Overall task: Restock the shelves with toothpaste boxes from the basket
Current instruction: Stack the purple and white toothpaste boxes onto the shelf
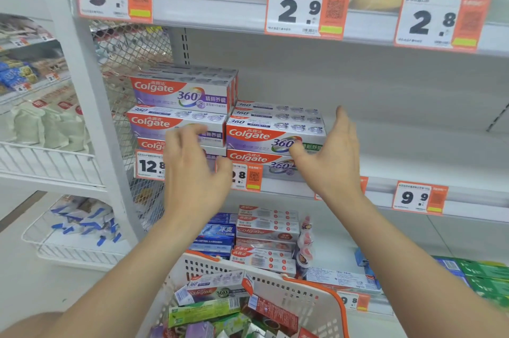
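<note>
Hands: two, left hand (192, 172) and right hand (337, 156). Basket (289, 286): one, white with orange trim. Top-rail price tags (307, 8): three. Middle-rail price tags (418, 197): four, one mostly hidden behind the right wrist. Bottom-rail price tag (352, 301): one. Colgate 360 boxes (179, 91) on the middle shelf: five front faces, three in the left stack and two in the right. The right stack's tops show three rows deep. Red-and-white boxes (267, 227) on the lower shelf: roughly five stacked, edges blurred. Loose boxes (203, 310) in the basket: jumbled, total not countable. White wire racks (46, 158) at left: two.
</note>
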Demonstrator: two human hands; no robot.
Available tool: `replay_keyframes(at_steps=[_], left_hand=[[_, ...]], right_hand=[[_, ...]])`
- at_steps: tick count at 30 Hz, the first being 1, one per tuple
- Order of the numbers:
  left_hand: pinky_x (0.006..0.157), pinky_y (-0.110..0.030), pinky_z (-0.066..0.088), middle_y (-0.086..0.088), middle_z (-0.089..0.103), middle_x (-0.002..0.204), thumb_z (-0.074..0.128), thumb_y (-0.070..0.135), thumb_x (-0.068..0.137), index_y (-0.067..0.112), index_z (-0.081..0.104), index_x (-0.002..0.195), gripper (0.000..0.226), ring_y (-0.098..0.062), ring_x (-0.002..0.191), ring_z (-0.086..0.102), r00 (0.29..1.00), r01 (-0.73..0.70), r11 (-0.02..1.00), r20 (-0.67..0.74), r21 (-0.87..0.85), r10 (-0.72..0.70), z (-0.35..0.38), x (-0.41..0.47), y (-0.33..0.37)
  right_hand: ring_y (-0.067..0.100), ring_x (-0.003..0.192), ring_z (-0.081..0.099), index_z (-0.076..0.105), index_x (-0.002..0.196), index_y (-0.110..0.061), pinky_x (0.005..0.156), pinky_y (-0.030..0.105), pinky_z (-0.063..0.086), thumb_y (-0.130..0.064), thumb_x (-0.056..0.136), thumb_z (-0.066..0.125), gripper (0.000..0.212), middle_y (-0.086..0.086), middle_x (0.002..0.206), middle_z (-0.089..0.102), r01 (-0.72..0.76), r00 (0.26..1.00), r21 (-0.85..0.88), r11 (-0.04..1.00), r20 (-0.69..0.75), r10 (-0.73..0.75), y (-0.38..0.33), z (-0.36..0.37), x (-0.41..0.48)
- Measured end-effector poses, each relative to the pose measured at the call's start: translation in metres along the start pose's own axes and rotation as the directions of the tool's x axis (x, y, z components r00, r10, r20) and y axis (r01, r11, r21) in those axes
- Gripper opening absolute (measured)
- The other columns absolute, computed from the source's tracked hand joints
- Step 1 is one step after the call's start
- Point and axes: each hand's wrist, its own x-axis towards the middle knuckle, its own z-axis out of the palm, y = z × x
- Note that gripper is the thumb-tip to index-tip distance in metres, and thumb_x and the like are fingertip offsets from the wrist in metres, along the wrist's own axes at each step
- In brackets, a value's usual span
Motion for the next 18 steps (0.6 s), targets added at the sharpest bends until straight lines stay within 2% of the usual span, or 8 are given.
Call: replay_keyframes(at_steps=[2,4,8,10,13,15,18], left_hand=[[0.113,-0.036,0.03,-0.017,0.04,0.144,0.072,0.011,0.082,0.004,0.043,0.144,0.068,-0.031,0.136,0.038,0.992,0.072,0.997,-0.107,-0.013,-0.073,-0.011,0.013,-0.011],[0.119,-0.039,0.027,-0.023,0.033,0.153,0.073,0.013,0.084,-0.002,0.032,0.152,0.08,-0.035,0.143,0.033,0.984,0.133,0.991,-0.115,-0.02,-0.134,-0.02,0.026,-0.025],[0.12,-0.041,0.03,-0.023,0.038,0.151,0.067,0.013,0.086,-0.002,0.034,0.15,0.073,-0.031,0.141,0.034,0.978,0.177,0.984,-0.108,-0.028,-0.179,-0.026,0.042,-0.051],[0.113,-0.034,0.031,-0.021,0.043,0.144,0.066,0.009,0.085,-0.003,0.036,0.146,0.068,-0.029,0.134,0.038,0.975,0.181,0.983,-0.122,-0.031,-0.184,-0.027,0.045,-0.058],[0.107,-0.024,0.028,-0.021,0.042,0.145,0.066,0.006,0.085,-0.003,0.032,0.15,0.074,-0.027,0.133,0.037,0.978,0.177,0.984,-0.103,-0.035,-0.18,-0.028,0.049,-0.066],[0.113,-0.031,0.027,-0.022,0.042,0.151,0.068,0.007,0.086,-0.005,0.027,0.154,0.08,-0.03,0.139,0.036,0.977,0.193,0.981,-0.086,-0.029,-0.195,-0.029,0.052,-0.07],[0.112,-0.044,0.038,-0.019,0.054,0.142,0.072,0.01,0.083,0.0,0.04,0.144,0.069,-0.036,0.133,0.049,0.97,0.227,0.973,-0.081,-0.051,-0.23,-0.029,0.058,-0.079]], right_hand=[[0.033,0.141,0.037,0.027,0.159,-0.004,0.117,0.045,0.035,-0.032,0.085,0.068,0.089,0.016,0.156,0.038,0.142,0.978,-0.082,0.986,-0.14,-0.153,-0.014,0.006,-0.009],[0.033,0.133,0.042,0.037,0.155,-0.005,0.112,0.046,0.038,-0.03,0.085,0.067,0.08,0.017,0.15,0.042,0.241,0.948,-0.147,0.959,-0.178,-0.265,-0.027,0.018,-0.017],[0.032,0.124,0.051,0.057,0.139,-0.009,0.102,0.048,0.046,-0.022,0.09,0.066,0.051,0.012,0.138,0.053,0.471,0.876,-0.191,0.861,-0.011,-0.481,-0.048,0.054,-0.028],[0.035,0.117,0.056,0.063,0.13,-0.009,0.096,0.049,0.047,-0.017,0.09,0.066,0.04,0.014,0.132,0.058,0.565,0.819,-0.216,0.796,0.031,-0.573,-0.055,0.071,-0.027],[0.037,0.113,0.058,0.065,0.128,-0.008,0.096,0.048,0.047,-0.011,0.087,0.069,0.04,0.015,0.128,0.061,0.61,0.781,-0.273,0.744,0.045,-0.623,-0.064,0.087,-0.024],[0.036,0.116,0.058,0.063,0.133,-0.01,0.099,0.048,0.046,-0.01,0.088,0.071,0.046,0.014,0.13,0.061,0.616,0.771,-0.318,0.721,0.051,-0.635,-0.066,0.091,-0.021],[0.034,0.121,0.056,0.059,0.14,-0.013,0.105,0.048,0.044,-0.011,0.091,0.073,0.052,0.012,0.135,0.061,0.632,0.756,-0.359,0.687,0.091,-0.648,-0.063,0.095,-0.017]])
